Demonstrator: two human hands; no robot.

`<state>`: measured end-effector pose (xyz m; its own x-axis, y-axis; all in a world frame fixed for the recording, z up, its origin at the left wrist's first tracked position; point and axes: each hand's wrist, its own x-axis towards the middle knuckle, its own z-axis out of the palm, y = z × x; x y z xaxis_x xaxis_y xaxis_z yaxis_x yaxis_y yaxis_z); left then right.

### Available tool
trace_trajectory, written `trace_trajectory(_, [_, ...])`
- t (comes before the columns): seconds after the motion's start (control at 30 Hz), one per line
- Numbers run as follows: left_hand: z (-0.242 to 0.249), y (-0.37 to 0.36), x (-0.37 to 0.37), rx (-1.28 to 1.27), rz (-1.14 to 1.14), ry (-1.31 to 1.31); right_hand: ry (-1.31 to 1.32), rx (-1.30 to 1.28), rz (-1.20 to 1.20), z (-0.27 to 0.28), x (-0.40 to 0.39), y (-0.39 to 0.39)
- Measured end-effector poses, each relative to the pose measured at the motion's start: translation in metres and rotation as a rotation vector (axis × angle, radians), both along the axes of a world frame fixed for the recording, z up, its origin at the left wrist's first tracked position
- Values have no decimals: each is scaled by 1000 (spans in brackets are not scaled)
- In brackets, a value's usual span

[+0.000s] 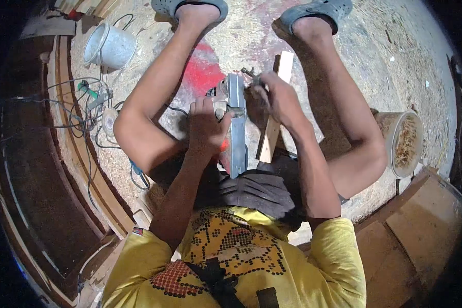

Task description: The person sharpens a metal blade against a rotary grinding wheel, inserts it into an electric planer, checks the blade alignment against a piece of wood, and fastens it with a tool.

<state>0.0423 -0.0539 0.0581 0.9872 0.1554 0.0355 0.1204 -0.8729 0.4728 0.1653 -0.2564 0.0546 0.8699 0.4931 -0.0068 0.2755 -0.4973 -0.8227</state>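
An electric planer [237, 146] lies tipped between my thighs, its long grey metal sole turned up. My left hand [206, 123] is closed on the planer's side near the middle of the sole, with the thumb by the cutter slot. To the right of the planer's far end, my right hand [281, 100] has its fingers curled around a small dark metal tool [248, 73], whose exact kind I cannot make out. A pale wooden batten [268, 141] lies on the floor beneath my right hand and wrist.
A whitish bucket [119, 49] stands at the upper left. Tangled cables and a green-handled tool [89, 90] lie left of my leg, beside long boards [69, 110]. A tub of wood shavings [406, 141] is on the right, near brown panels [421, 220].
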Motion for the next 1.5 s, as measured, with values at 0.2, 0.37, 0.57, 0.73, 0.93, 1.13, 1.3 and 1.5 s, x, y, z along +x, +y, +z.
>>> trace_trajectory(0.2, [-16, -2, 6, 61, 28, -55, 60, 60, 265, -30, -23, -1])
trace_trajectory(0.37, [-13, 1, 6, -17, 78, -31, 126, 172, 249, -46, -16, 9])
trace_trajectory(0.57, [-18, 4, -1, -24, 102, -162, 248, 155, 272, -49, -14, 12])
trace_trajectory(0.73, [-12, 1, -4, -43, 87, -180, 210, 213, 228, -51, -13, 7])
trace_trajectory(0.93, [-14, 2, -2, -34, 59, -216, 175, 151, 263, -52, -18, 9])
trace_trajectory(1.13, [-9, -1, -1, -26, 87, -192, 171, 127, 317, -47, -21, 5])
trace_trajectory(1.3, [-11, 1, -1, 6, 83, -153, 152, 112, 312, -47, -25, 6])
trace_trajectory(1.5, [-13, 3, 0, -67, 57, -150, 171, 70, 246, -48, -24, 10])
